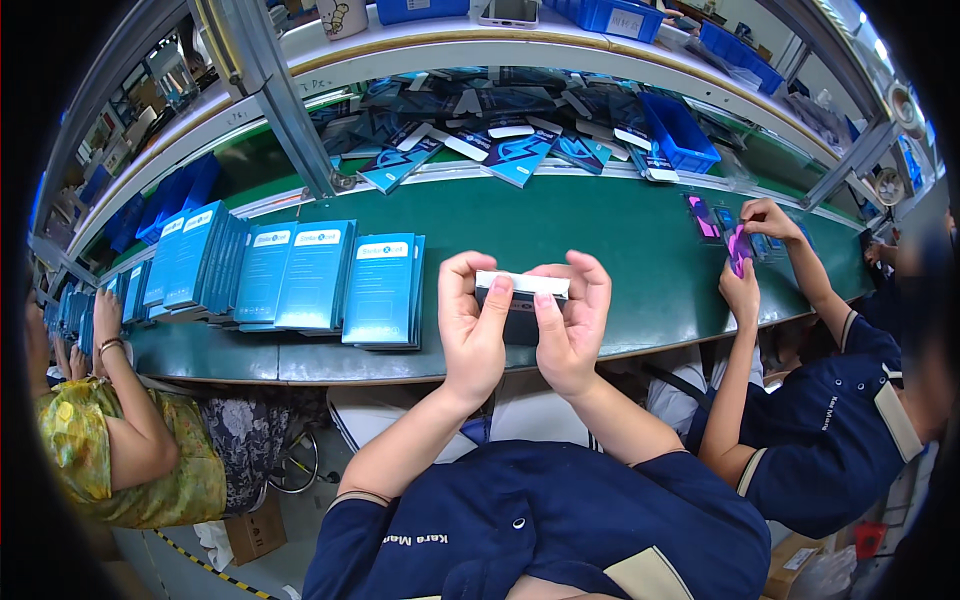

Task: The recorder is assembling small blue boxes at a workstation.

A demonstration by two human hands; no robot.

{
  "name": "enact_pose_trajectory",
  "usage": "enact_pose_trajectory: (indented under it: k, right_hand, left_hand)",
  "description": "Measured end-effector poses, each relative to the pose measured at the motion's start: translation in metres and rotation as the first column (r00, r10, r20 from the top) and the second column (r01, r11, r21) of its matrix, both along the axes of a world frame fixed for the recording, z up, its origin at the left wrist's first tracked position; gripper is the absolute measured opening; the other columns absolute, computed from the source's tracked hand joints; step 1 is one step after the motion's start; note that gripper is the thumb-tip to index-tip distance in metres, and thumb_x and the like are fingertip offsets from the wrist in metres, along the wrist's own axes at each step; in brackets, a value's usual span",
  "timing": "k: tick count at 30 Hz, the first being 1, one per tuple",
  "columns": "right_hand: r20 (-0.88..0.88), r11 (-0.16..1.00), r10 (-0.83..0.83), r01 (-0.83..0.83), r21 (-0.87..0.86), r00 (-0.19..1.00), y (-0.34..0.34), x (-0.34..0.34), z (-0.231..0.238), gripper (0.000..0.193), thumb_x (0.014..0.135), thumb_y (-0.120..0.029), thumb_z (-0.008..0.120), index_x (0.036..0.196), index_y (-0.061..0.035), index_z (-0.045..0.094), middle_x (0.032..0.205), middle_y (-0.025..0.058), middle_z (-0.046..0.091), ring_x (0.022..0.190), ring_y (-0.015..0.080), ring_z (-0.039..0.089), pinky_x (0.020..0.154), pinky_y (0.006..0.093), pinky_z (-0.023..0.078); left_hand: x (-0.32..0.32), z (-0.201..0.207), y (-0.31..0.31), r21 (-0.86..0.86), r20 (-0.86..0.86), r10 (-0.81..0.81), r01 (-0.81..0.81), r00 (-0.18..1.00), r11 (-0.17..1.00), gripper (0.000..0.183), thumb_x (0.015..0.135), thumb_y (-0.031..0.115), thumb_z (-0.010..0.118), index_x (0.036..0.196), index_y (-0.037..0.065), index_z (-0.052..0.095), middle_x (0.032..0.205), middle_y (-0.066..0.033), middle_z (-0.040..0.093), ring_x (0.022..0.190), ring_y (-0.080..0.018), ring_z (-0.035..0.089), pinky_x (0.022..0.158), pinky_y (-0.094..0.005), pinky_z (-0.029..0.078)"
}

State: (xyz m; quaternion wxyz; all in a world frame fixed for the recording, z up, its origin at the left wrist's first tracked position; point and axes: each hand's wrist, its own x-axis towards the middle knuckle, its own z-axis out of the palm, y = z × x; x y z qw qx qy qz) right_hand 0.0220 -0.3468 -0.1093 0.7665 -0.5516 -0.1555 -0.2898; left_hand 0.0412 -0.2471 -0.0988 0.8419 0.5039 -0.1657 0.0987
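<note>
Between my two hands, over the near edge of the green table, is a small flat dark box [521, 326] with a white end toward the far side. My left hand [472, 322] grips its left side, with the thumb on the white end. Around the right side my right hand [571, 325] is closed, its thumb also pressed near that end. Just left of my left hand stands a stack of flat blue boxes [380, 295] with white label bands, and more such stacks [313, 270] continue leftward. The box's underside is hidden.
A heap of dark and blue boxes [515, 155] lies beyond the green table [600, 230], beside a blue bin [680, 132]. At right, a co-worker's hands [745, 275] hold a purple item. Another person [125, 430] works at left. A metal post [290, 120] rises at the back.
</note>
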Motion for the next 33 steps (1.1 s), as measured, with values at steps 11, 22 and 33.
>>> enact_pose_trajectory:
  k: [11,22,33]
  right_hand:
    - [0.082,0.994,0.098,-0.094,-0.057,0.992,-0.008,0.007,-0.008,0.017,0.098,0.001,0.052,0.109,-0.005,0.04,0.11,0.0177,0.059,0.095,0.0154,0.057,0.085,0.0286,0.048]
    - [0.24,0.946,0.168,-0.088,-0.311,0.956,-0.025,0.016,-0.035,0.046,0.087,0.014,0.062,0.115,-0.0107,0.036,0.111,0.0216,0.058,0.093,0.0209,0.061,0.08,0.0293,0.05]
    - [-0.445,0.909,0.356,-0.194,0.369,0.822,0.023,0.079,0.027,0.04,0.096,-0.004,0.06,0.13,-0.008,0.039,0.116,0.0134,0.058,0.102,0.0184,0.06,0.087,0.0304,0.051]
  left_hand:
    - [0.009,-0.016,0.004,0.114,0.295,0.125,-0.165,0.947,0.98,0.017,0.096,0.003,0.062,0.106,0.005,0.049,0.098,-0.009,0.056,0.086,-0.0122,0.053,0.075,-0.0243,0.045]
    - [0.033,-0.025,0.021,0.223,0.729,0.157,-0.449,0.666,0.865,0.039,0.075,0.011,0.084,0.1,0.009,0.053,0.099,-0.0106,0.052,0.079,-0.0229,0.061,0.063,-0.0318,0.053]
    - [-0.023,-0.079,0.062,0.11,0.969,0.211,-0.99,0.128,0.092,0.065,0.077,0.034,0.079,0.131,0.019,0.046,0.143,-0.0159,0.035,0.139,-0.0424,0.028,0.116,-0.0592,0.013]
